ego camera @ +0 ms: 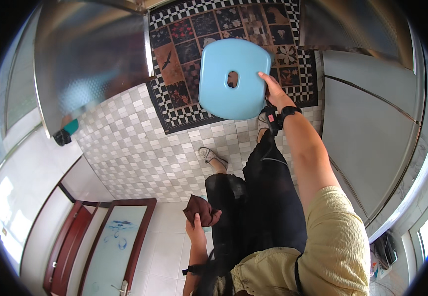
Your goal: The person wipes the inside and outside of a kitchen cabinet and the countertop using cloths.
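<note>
A light blue plastic stool (217,92) with an oval hole in its seat is in front of me, over a patterned mat. My right hand (276,91) grips the right edge of the seat, thumb on top and the other fingers hidden beneath. Whether the stool's legs touch the mat cannot be seen. Low in the view, beside my left thigh, my left hand (197,229) holds a crumpled brown cloth (201,211), pinched under the thumb. Black straps circle both wrists, and a small black device sits at the right one.
The dark patchwork mat (177,88) lies on a checked tile floor (136,137). A shiny metal-fronted cabinet (92,66) stands at left. Pale cabinet doors (365,107) line the right side. A frosted glass door (116,240) with a dark red frame is at lower left.
</note>
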A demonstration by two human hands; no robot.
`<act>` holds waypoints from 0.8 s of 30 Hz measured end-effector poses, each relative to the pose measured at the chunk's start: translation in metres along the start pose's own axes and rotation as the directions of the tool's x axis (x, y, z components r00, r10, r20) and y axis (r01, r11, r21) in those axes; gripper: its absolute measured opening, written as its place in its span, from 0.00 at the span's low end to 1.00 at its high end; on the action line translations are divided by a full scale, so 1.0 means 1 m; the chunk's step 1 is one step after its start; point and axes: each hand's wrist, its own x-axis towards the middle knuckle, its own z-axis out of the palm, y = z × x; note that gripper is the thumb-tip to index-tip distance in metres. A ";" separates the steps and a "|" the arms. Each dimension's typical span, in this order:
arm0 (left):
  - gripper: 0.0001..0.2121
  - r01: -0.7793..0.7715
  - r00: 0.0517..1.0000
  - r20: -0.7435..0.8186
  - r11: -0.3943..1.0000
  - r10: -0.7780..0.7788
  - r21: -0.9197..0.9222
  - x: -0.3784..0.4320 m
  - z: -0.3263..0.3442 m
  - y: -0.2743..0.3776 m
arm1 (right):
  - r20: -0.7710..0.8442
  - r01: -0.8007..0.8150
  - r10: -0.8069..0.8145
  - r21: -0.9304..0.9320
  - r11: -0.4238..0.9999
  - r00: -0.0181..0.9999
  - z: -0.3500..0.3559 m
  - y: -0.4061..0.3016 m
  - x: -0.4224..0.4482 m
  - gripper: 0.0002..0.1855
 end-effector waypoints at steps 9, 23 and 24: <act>0.17 -0.204 0.976 0.105 0.969 0.190 0.142 -0.054 0.074 0.127 | -0.035 0.121 -0.212 -0.727 0.676 0.977 -0.096 -0.002 -0.051 0.38; 0.19 -0.223 0.787 0.517 0.937 0.337 -0.271 -0.104 0.124 0.332 | 0.768 0.786 -0.213 -0.529 0.319 0.604 0.074 -0.181 -0.393 0.41; 0.17 -0.222 0.746 0.577 0.940 0.334 -0.258 -0.101 0.122 0.352 | 0.769 0.808 -0.264 -0.511 0.294 0.582 0.082 -0.192 -0.392 0.41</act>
